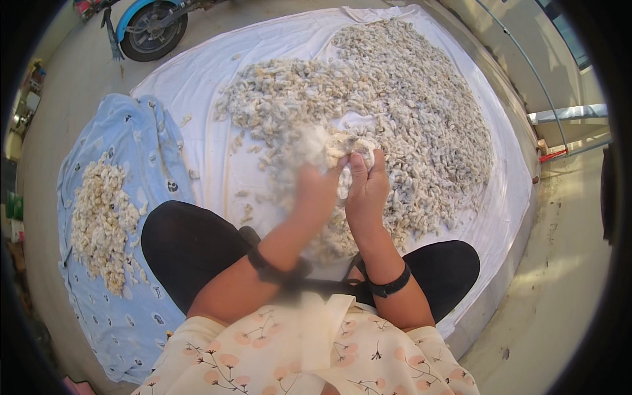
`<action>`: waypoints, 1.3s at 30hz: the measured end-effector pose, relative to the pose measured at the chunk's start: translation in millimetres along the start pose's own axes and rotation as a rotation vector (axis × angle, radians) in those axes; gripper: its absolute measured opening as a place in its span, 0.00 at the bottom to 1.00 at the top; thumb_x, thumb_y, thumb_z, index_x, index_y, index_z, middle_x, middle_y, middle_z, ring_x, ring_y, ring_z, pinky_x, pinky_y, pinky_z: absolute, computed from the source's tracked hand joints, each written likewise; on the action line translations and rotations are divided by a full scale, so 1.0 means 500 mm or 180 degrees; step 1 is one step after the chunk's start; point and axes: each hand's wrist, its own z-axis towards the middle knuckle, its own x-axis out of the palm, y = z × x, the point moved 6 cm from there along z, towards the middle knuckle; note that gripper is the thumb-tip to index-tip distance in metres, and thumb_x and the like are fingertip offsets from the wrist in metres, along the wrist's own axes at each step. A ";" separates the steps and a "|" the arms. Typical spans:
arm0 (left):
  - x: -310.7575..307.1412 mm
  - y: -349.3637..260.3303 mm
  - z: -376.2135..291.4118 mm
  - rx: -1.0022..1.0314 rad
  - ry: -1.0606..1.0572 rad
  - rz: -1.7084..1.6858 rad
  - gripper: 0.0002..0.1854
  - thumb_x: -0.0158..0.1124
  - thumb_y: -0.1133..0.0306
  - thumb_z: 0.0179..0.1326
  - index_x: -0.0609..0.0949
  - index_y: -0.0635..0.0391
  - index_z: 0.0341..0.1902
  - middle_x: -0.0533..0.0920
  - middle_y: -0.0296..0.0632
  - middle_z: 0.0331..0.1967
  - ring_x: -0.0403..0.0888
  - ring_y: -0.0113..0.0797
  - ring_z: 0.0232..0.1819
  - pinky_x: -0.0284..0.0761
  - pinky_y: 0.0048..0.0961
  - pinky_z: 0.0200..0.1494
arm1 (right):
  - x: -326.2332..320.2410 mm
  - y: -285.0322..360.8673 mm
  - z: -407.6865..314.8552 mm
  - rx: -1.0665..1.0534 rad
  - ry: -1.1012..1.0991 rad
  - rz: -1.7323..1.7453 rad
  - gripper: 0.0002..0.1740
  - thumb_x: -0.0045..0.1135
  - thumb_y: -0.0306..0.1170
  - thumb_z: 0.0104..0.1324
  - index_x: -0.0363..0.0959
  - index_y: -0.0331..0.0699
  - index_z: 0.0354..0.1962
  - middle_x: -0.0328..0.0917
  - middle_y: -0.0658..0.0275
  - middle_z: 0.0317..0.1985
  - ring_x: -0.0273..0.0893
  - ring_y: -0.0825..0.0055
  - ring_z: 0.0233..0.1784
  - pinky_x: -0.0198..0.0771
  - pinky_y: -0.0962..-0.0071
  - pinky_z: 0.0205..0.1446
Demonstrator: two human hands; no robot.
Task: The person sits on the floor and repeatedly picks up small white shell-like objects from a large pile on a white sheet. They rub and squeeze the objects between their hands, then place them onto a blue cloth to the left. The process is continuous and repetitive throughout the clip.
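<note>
A broad heap of raw cotton tufts (434, 128), greyish white, lies on a white cloth (197, 148) before me. Both hands meet above the heap's near part. My right hand (368, 182) pinches a clump of cotton (353, 145) between thumb and fingers. Beside it, my left hand (316, 185) is blurred, its fingers at the clump's near left side; whether they grip it I cannot tell. Fluffy white cotton (311, 140) shows just beyond the left hand. A smaller pile of cream-coloured cotton (101, 222) rests on a blue patterned cloth (133, 326) at the left.
My bent knees in black trousers flank the hands. A wheel of a blue two-wheeler (153, 37) stands past the cloth's far left edge. Along the right runs a pale wall (558, 237) with a metal pipe (533, 64). Assorted items stand along the far left edge.
</note>
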 end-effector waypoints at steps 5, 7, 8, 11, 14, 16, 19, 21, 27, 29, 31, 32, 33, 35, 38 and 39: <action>-0.017 0.032 0.026 0.0135 0.0140 -0.0130 0.17 0.65 0.65 0.69 0.80 0.61 0.57 0.83 0.34 0.50 0.75 0.22 0.46 0.72 0.25 0.51 | 0.015 0.034 -0.017 -0.0372 0.0121 -0.0263 0.20 0.53 0.42 0.74 0.71 0.32 0.50 0.76 0.49 0.32 0.75 0.54 0.35 0.69 0.61 0.40; 0.003 0.007 0.005 -0.0204 0.0267 0.0140 0.21 0.67 0.60 0.69 0.80 0.60 0.58 0.82 0.34 0.49 0.75 0.23 0.46 0.72 0.25 0.50 | 0.000 -0.014 0.027 -0.0047 0.0096 -0.0313 0.22 0.53 0.44 0.74 0.71 0.32 0.50 0.74 0.51 0.32 0.73 0.57 0.33 0.68 0.62 0.40; 0.009 0.000 -0.006 -0.0478 0.0305 0.0163 0.23 0.67 0.57 0.69 0.79 0.60 0.59 0.82 0.33 0.49 0.75 0.23 0.46 0.72 0.25 0.50 | -0.009 -0.027 0.028 0.0240 0.0091 -0.0263 0.24 0.53 0.45 0.73 0.71 0.30 0.51 0.73 0.52 0.31 0.70 0.61 0.32 0.67 0.63 0.40; 0.017 -0.026 -0.024 -0.0864 0.0709 -0.1075 0.25 0.70 0.55 0.67 0.80 0.58 0.60 0.82 0.33 0.49 0.76 0.23 0.46 0.73 0.26 0.48 | -0.019 -0.019 0.029 0.0262 0.0002 -0.0359 0.27 0.54 0.44 0.72 0.70 0.27 0.54 0.73 0.54 0.33 0.70 0.65 0.34 0.68 0.64 0.40; 0.017 -0.067 -0.026 -0.0625 0.1530 -0.0774 0.26 0.72 0.55 0.64 0.80 0.56 0.60 0.83 0.33 0.48 0.78 0.24 0.46 0.74 0.28 0.43 | -0.022 -0.028 0.034 0.0507 0.0119 -0.0028 0.30 0.54 0.43 0.72 0.66 0.27 0.61 0.74 0.56 0.36 0.72 0.68 0.37 0.70 0.65 0.43; 0.007 -0.066 -0.013 -0.0604 0.1279 -0.0782 0.26 0.73 0.56 0.62 0.80 0.54 0.60 0.84 0.33 0.47 0.79 0.24 0.46 0.73 0.28 0.39 | -0.016 -0.041 0.035 0.0246 0.0255 0.0429 0.30 0.54 0.38 0.74 0.61 0.29 0.66 0.75 0.63 0.40 0.72 0.77 0.39 0.70 0.75 0.42; -0.014 -0.063 0.007 -0.0673 0.0889 -0.0817 0.23 0.73 0.61 0.61 0.81 0.53 0.59 0.85 0.33 0.47 0.81 0.25 0.46 0.74 0.26 0.38 | -0.015 -0.018 0.023 0.0218 0.0483 0.1235 0.30 0.56 0.31 0.73 0.58 0.32 0.69 0.76 0.64 0.46 0.74 0.81 0.45 0.72 0.80 0.44; -0.022 -0.058 0.012 -0.0679 0.0779 -0.0915 0.22 0.73 0.64 0.61 0.81 0.53 0.58 0.85 0.33 0.47 0.82 0.26 0.46 0.75 0.25 0.38 | -0.017 -0.012 0.020 0.0334 0.0482 0.1570 0.29 0.57 0.26 0.71 0.60 0.33 0.66 0.77 0.63 0.48 0.75 0.82 0.46 0.73 0.80 0.45; -0.015 -0.052 0.014 -0.0448 0.0787 -0.1370 0.19 0.69 0.73 0.61 0.81 0.56 0.57 0.85 0.35 0.48 0.82 0.24 0.46 0.77 0.25 0.38 | -0.032 -0.033 0.011 -0.0073 0.0028 0.0531 0.13 0.61 0.25 0.63 0.76 0.36 0.46 0.71 0.72 0.26 0.65 0.86 0.28 0.63 0.79 0.31; -0.014 -0.068 0.011 -0.0170 0.0898 -0.1548 0.19 0.68 0.74 0.61 0.81 0.58 0.57 0.84 0.35 0.48 0.82 0.23 0.46 0.78 0.25 0.37 | -0.028 -0.022 0.003 -0.0196 -0.0097 0.0660 0.09 0.61 0.25 0.63 0.77 0.37 0.42 0.68 0.74 0.23 0.63 0.87 0.26 0.60 0.80 0.29; -0.015 -0.064 0.006 -0.0173 0.0829 -0.1136 0.19 0.66 0.76 0.61 0.81 0.58 0.57 0.84 0.35 0.48 0.82 0.25 0.47 0.79 0.25 0.41 | -0.023 -0.033 0.022 -0.0011 -0.0107 0.0671 0.10 0.62 0.26 0.62 0.77 0.37 0.43 0.68 0.74 0.22 0.62 0.86 0.25 0.60 0.79 0.29; -0.014 -0.062 0.004 -0.0175 0.0794 -0.0929 0.19 0.65 0.77 0.61 0.81 0.58 0.57 0.84 0.35 0.49 0.82 0.25 0.48 0.80 0.25 0.42 | -0.021 -0.042 0.029 0.0082 -0.0112 0.0676 0.11 0.62 0.26 0.62 0.76 0.38 0.43 0.68 0.73 0.22 0.62 0.86 0.25 0.60 0.79 0.29; -0.015 -0.062 0.002 -0.0146 0.0715 -0.0901 0.19 0.65 0.78 0.60 0.81 0.59 0.57 0.84 0.35 0.48 0.82 0.26 0.48 0.79 0.25 0.42 | -0.020 -0.045 0.029 0.0002 -0.0096 0.0670 0.10 0.62 0.26 0.62 0.76 0.38 0.43 0.68 0.73 0.22 0.62 0.86 0.25 0.60 0.79 0.29; -0.016 -0.062 0.002 -0.0089 0.0558 -0.0845 0.20 0.65 0.78 0.59 0.81 0.59 0.57 0.84 0.34 0.47 0.82 0.26 0.47 0.79 0.25 0.42 | -0.018 -0.052 0.023 -0.0157 -0.0064 0.0659 0.09 0.61 0.26 0.63 0.76 0.38 0.42 0.68 0.73 0.22 0.62 0.86 0.25 0.61 0.79 0.30; -0.018 -0.037 0.017 -0.0332 0.0623 -0.1081 0.20 0.65 0.78 0.58 0.81 0.58 0.57 0.84 0.33 0.46 0.82 0.24 0.45 0.77 0.25 0.40 | -0.017 -0.051 0.012 -0.0317 0.0054 0.0496 0.10 0.58 0.24 0.64 0.77 0.37 0.43 0.70 0.72 0.23 0.63 0.86 0.25 0.62 0.79 0.30; -0.017 -0.036 0.018 -0.0235 0.0644 -0.1055 0.20 0.65 0.78 0.58 0.81 0.58 0.57 0.84 0.34 0.46 0.82 0.24 0.45 0.77 0.25 0.40 | -0.017 -0.049 0.013 -0.0312 0.0060 0.0493 0.10 0.57 0.23 0.64 0.77 0.37 0.44 0.70 0.72 0.23 0.63 0.85 0.25 0.63 0.79 0.30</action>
